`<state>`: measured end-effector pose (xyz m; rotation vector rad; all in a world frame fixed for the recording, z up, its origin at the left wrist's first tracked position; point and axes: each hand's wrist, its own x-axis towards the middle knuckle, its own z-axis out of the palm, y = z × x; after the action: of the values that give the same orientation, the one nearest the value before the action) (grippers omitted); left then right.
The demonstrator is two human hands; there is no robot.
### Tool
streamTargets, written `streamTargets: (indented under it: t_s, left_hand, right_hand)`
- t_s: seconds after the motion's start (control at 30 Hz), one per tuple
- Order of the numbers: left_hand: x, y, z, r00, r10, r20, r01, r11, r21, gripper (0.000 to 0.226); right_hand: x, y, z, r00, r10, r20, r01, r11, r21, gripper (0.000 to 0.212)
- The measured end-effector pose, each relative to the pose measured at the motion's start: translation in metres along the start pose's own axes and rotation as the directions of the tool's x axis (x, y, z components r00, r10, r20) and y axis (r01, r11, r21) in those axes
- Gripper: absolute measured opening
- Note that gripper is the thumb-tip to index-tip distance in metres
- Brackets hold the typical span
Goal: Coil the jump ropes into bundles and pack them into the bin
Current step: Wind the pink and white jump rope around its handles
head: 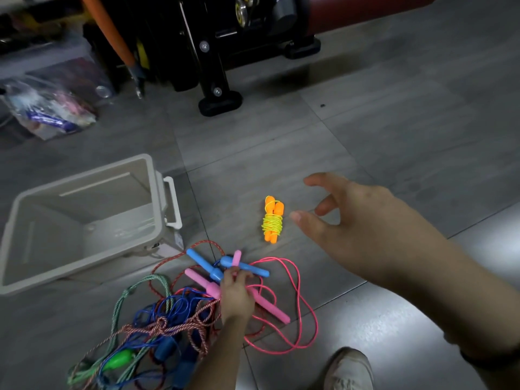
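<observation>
While the bin (42, 243) sits mouth-up on the floor at the far left, the real trouble lies just in front of it: a tangle of jump ropes (157, 325), with green, blue and red-and-white cords threaded through one another and a green handle (119, 358) buried low in the heap.

Moving right, the left hand (236, 294) is down at the edge of that heap, its fingers curled round the pink jump rope (270, 308) near its handles. Two blue handles (202, 263) lie crossed just beyond the fingertips, and the pink cord loops loose over the tiles to the right.

Further right, one job looks finished. The orange bundle (272, 219) lies on the floor, wound tight in its yellow-green cord, well apart from the bin and not yet packed. At the far right the right hand (365, 220) hovers near that bundle, spread wide and holding nothing. A shoe (349, 370) sits at the bottom edge, near the pink loops.

The danger is in the lift. The pink cord touches the blue handles and the heap, so a hard pull would likely drag the neighbours along and cinch the knot tighter. That loose loop could also catch under the shoe. And the orange bundle, if grabbed by one handle alone, may shed its winding before it reaches the bin.
</observation>
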<state>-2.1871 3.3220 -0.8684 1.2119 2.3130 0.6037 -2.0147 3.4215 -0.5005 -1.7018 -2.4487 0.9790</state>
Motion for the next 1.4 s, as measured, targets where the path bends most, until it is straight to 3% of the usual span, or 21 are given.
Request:
streamTargets:
  t_s: [0.07, 0.13, 0.23, 0.33, 0.4, 0.47, 0.57, 0.63, 0.7, 0.77, 0.83, 0.9, 1.0, 1.07, 1.1, 1.17, 1.27, 1.33, 1.4]
  left_hand:
    - [-0.003, 0.000, -0.007, 0.994, -0.106, -0.007, 0.106, 0.994, -0.014, 0.038]
    - [-0.003, -0.004, -0.007, 0.978, -0.171, 0.119, 0.160, 0.982, 0.099, 0.041]
    - [-0.001, -0.012, -0.007, 0.963, -0.130, 0.236, 0.080, 0.975, 0.208, 0.058]
    - [0.002, -0.010, -0.010, 0.984, -0.077, 0.162, 0.049, 0.983, 0.175, 0.031]
    - [0.003, -0.005, -0.018, 0.990, -0.088, 0.106, 0.085, 0.996, 0.033, 0.022]
    - [0.001, -0.005, -0.025, 0.983, -0.170, 0.066, 0.180, 0.960, -0.214, 0.015]
    - [-0.005, 0.003, -0.042, 0.909, -0.413, -0.049, 0.315, 0.760, -0.568, 0.018]
    - [-0.006, 0.002, -0.053, 0.822, -0.560, -0.103, 0.377, 0.672, -0.637, 0.022]
    - [-0.003, -0.006, -0.058, 0.751, -0.660, 0.008, 0.526, 0.591, -0.611, 0.039]
    - [0.003, -0.019, -0.058, 0.682, -0.711, 0.172, 0.691, 0.549, -0.470, 0.078]
    - [0.003, -0.028, -0.055, 0.677, -0.710, 0.191, 0.734, 0.635, -0.242, 0.089]
    - [-0.001, -0.035, -0.049, 0.744, -0.642, 0.184, 0.662, 0.747, -0.069, 0.078]
    - [-0.013, -0.043, -0.035, 0.837, -0.510, 0.199, 0.523, 0.852, -0.020, 0.066]
    - [-0.016, -0.041, -0.038, 0.847, -0.503, 0.173, 0.510, 0.860, 0.007, 0.042]
    - [-0.015, -0.040, -0.042, 0.831, -0.537, 0.148, 0.546, 0.838, -0.022, 0.028]
    - [-0.015, -0.030, -0.058, 0.823, -0.556, 0.117, 0.567, 0.789, -0.236, 0.023]
    - [-0.017, 0.000, -0.097, 0.883, -0.458, 0.105, 0.410, 0.645, -0.645, 0.012]
    - [-0.018, 0.025, -0.138, 0.939, -0.331, 0.089, 0.289, 0.624, -0.726, 0.009]
    - [-0.021, 0.050, -0.179, 0.991, -0.132, 0.026, 0.112, 0.703, -0.703, 0.015]
  right_hand:
    - [-0.001, 0.000, 0.000, 1.000, 0.000, 0.014, 0.001, 1.000, -0.013, 0.057]
    - [-0.001, 0.001, 0.001, 0.999, 0.006, 0.033, -0.005, 1.000, -0.026, 0.057]
    - [0.000, 0.000, 0.002, 0.999, -0.002, 0.048, 0.003, 0.999, -0.033, 0.057]
    - [0.001, -0.004, 0.003, 0.998, -0.011, 0.060, 0.013, 0.999, -0.042, 0.057]
    - [0.003, -0.007, 0.003, 0.998, -0.013, 0.067, 0.016, 0.999, -0.044, 0.057]
    - [0.005, -0.012, 0.003, 0.998, -0.023, 0.062, 0.026, 0.999, -0.036, 0.057]
    - [0.005, -0.021, 0.005, 0.998, -0.050, 0.043, 0.052, 0.998, -0.028, 0.056]
    - [0.005, -0.027, 0.009, 0.997, -0.067, 0.039, 0.069, 0.997, -0.034, 0.057]
    - [0.004, -0.031, 0.012, 0.996, -0.082, 0.039, 0.084, 0.996, -0.036, 0.057]
    - [0.002, -0.034, 0.014, 0.995, -0.085, 0.053, 0.087, 0.995, -0.039, 0.057]
    - [-0.001, -0.035, 0.016, 0.994, -0.082, 0.072, 0.085, 0.996, -0.038, 0.057]
    - [-0.002, -0.034, 0.016, 0.994, -0.078, 0.073, 0.081, 0.996, -0.034, 0.056]
    - [-0.005, -0.034, 0.017, 0.994, -0.084, 0.076, 0.088, 0.995, -0.050, 0.056]
    - [-0.009, -0.037, 0.018, 0.992, -0.094, 0.081, 0.100, 0.993, -0.071, 0.055]
    - [-0.011, -0.039, 0.017, 0.991, -0.103, 0.085, 0.110, 0.991, -0.077, 0.054]
    - [-0.012, -0.045, 0.015, 0.989, -0.116, 0.091, 0.122, 0.990, -0.071, 0.051]
    - [-0.010, -0.058, 0.013, 0.986, -0.154, 0.061, 0.156, 0.987, -0.032, 0.046]
    - [-0.012, -0.071, 0.016, 0.978, -0.201, 0.055, 0.201, 0.980, 0.005, 0.043]
    - [-0.013, -0.083, 0.021, 0.971, -0.226, 0.077, 0.221, 0.973, 0.067, 0.044]
